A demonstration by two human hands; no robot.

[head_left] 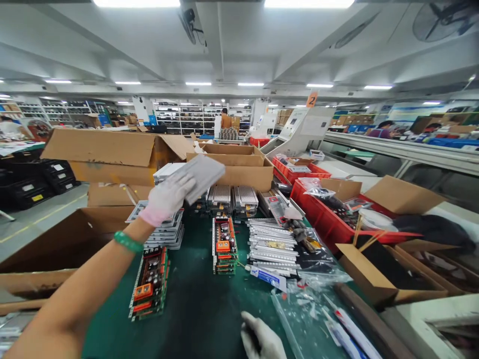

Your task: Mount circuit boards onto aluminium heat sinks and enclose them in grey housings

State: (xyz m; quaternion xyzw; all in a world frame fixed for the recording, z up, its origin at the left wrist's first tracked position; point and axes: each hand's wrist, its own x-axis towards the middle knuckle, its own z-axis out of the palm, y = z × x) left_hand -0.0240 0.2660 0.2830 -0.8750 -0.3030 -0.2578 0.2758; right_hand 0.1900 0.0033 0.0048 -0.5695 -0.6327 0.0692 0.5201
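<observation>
here, grey panel (tilted) juts from left fingers.

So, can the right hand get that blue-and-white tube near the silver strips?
Probably yes. The gloved right hand looks empty, and the blue-and-white tube lies uncovered ahead of it. Green tabletop shows between them, with the clear plastic bag off to the right.

The dark green table carries two groups of green circuit boards with orange parts, slim silver metal strips, finned silver metal blocks at the back and a clear plastic bag
</observation>
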